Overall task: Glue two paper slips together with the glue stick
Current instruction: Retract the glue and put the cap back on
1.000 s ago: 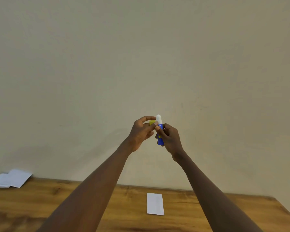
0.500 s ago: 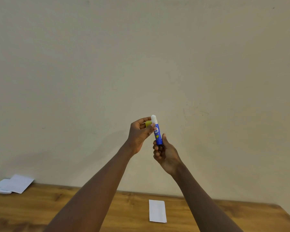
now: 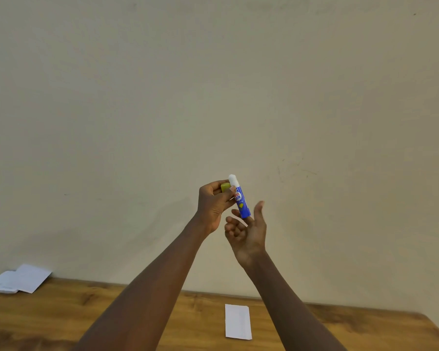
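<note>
Above table (image 3: 61, 320) edge, uncapped glue stick (image 3: 241, 203)

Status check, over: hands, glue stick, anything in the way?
Left hand pinches uncapped glue stick, yellow cap in its fingers. Right hand open at the stick's base. Paper slip on table; nothing blocking.

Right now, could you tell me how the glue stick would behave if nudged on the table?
The glue stick is a slim round tube, so laid flat it would probably roll. Stood on end, it looks narrow enough to tip. Its white tip is bare and may smear what it touches.
</note>
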Action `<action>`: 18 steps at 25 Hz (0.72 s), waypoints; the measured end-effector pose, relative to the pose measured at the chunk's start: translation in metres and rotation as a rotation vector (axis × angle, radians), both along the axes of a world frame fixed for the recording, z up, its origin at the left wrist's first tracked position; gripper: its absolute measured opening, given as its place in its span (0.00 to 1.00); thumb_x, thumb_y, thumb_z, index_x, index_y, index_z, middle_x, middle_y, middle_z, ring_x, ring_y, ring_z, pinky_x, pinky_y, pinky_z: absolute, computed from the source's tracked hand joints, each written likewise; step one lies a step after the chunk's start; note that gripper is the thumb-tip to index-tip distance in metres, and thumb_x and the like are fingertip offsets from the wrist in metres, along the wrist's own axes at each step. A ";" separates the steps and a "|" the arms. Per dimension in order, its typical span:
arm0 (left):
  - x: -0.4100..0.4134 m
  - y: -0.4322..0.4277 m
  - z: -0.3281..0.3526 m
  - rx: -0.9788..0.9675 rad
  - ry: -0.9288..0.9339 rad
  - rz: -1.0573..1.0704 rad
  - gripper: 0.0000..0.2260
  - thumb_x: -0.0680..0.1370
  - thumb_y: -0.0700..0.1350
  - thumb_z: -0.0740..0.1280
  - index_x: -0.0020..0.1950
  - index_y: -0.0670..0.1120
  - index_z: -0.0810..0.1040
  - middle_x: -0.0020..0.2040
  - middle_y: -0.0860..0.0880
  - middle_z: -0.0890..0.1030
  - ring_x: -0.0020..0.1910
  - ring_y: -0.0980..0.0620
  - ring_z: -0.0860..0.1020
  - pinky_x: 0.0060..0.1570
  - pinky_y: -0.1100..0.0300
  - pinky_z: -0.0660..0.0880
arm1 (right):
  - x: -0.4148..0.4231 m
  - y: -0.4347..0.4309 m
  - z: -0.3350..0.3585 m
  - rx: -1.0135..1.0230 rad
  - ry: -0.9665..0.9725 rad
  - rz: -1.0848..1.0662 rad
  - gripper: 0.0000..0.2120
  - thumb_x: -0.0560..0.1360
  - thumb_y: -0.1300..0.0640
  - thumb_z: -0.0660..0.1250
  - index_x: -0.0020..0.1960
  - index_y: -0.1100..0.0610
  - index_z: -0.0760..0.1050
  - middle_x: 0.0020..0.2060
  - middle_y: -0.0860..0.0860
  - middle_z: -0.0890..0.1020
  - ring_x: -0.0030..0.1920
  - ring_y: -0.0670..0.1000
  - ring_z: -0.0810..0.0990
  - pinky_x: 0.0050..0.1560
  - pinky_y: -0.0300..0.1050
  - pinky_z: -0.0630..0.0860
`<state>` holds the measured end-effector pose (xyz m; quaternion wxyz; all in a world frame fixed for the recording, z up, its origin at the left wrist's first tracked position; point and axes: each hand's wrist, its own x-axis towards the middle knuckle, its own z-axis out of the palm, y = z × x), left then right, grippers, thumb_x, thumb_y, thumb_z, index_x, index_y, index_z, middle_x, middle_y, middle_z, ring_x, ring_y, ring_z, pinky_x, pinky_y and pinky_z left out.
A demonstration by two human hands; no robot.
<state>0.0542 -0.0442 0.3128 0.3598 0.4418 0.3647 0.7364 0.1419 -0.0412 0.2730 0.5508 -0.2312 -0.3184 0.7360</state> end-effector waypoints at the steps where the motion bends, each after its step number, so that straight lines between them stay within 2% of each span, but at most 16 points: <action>1: -0.001 0.000 0.000 0.005 0.014 -0.008 0.07 0.74 0.34 0.64 0.52 0.37 0.74 0.45 0.42 0.78 0.45 0.45 0.78 0.39 0.63 0.80 | 0.005 0.002 0.001 -0.032 0.002 0.060 0.27 0.73 0.37 0.56 0.40 0.62 0.76 0.23 0.53 0.77 0.21 0.46 0.74 0.24 0.34 0.74; 3: -0.002 -0.001 0.000 0.009 0.017 -0.013 0.09 0.74 0.34 0.64 0.53 0.37 0.74 0.47 0.41 0.78 0.48 0.44 0.77 0.40 0.63 0.79 | 0.010 0.004 0.002 -0.039 -0.014 0.098 0.24 0.75 0.42 0.56 0.43 0.63 0.75 0.22 0.51 0.77 0.19 0.44 0.72 0.22 0.32 0.73; 5: -0.001 0.000 0.001 0.003 -0.009 -0.014 0.11 0.74 0.34 0.64 0.56 0.36 0.73 0.46 0.42 0.78 0.48 0.43 0.77 0.39 0.64 0.80 | 0.009 0.003 0.002 0.012 0.021 0.057 0.16 0.75 0.50 0.59 0.47 0.63 0.75 0.28 0.53 0.78 0.21 0.44 0.74 0.24 0.31 0.74; 9: 0.001 0.000 0.002 -0.012 0.011 0.006 0.13 0.74 0.33 0.64 0.58 0.35 0.72 0.47 0.41 0.78 0.47 0.43 0.77 0.38 0.64 0.80 | 0.004 0.000 -0.003 0.130 0.000 -0.082 0.02 0.72 0.61 0.66 0.43 0.59 0.77 0.38 0.56 0.79 0.31 0.47 0.79 0.31 0.34 0.78; 11: 0.000 -0.002 0.002 -0.012 0.018 0.026 0.13 0.74 0.33 0.64 0.58 0.35 0.72 0.49 0.41 0.78 0.48 0.43 0.77 0.39 0.63 0.79 | 0.004 0.001 -0.003 0.151 -0.072 -0.142 0.03 0.70 0.62 0.67 0.44 0.59 0.76 0.40 0.58 0.80 0.35 0.50 0.81 0.34 0.35 0.79; 12: -0.001 -0.002 0.001 -0.006 0.011 0.034 0.13 0.74 0.33 0.64 0.58 0.35 0.72 0.50 0.40 0.77 0.49 0.43 0.77 0.40 0.63 0.79 | 0.005 0.002 -0.002 0.137 -0.082 -0.130 0.05 0.71 0.59 0.67 0.46 0.61 0.76 0.39 0.58 0.81 0.35 0.50 0.82 0.34 0.36 0.79; 15: -0.003 -0.003 0.001 0.003 -0.011 0.041 0.13 0.74 0.33 0.64 0.58 0.35 0.72 0.51 0.39 0.77 0.50 0.43 0.76 0.44 0.59 0.80 | 0.010 0.000 0.003 0.005 -0.090 0.079 0.24 0.74 0.43 0.58 0.49 0.64 0.75 0.26 0.54 0.82 0.26 0.47 0.80 0.28 0.34 0.78; 16: -0.003 -0.003 0.001 0.000 -0.006 0.041 0.14 0.74 0.33 0.64 0.59 0.35 0.72 0.52 0.39 0.77 0.51 0.42 0.76 0.47 0.55 0.80 | 0.011 0.001 0.003 -0.024 -0.083 0.116 0.24 0.75 0.43 0.57 0.51 0.65 0.74 0.24 0.53 0.81 0.23 0.46 0.78 0.26 0.33 0.77; 18: -0.002 -0.003 0.002 -0.008 -0.002 0.036 0.15 0.74 0.33 0.63 0.60 0.34 0.71 0.53 0.39 0.76 0.51 0.42 0.76 0.51 0.51 0.77 | 0.010 0.000 0.003 -0.040 -0.016 0.094 0.19 0.75 0.49 0.60 0.55 0.64 0.72 0.22 0.51 0.79 0.21 0.45 0.76 0.25 0.32 0.76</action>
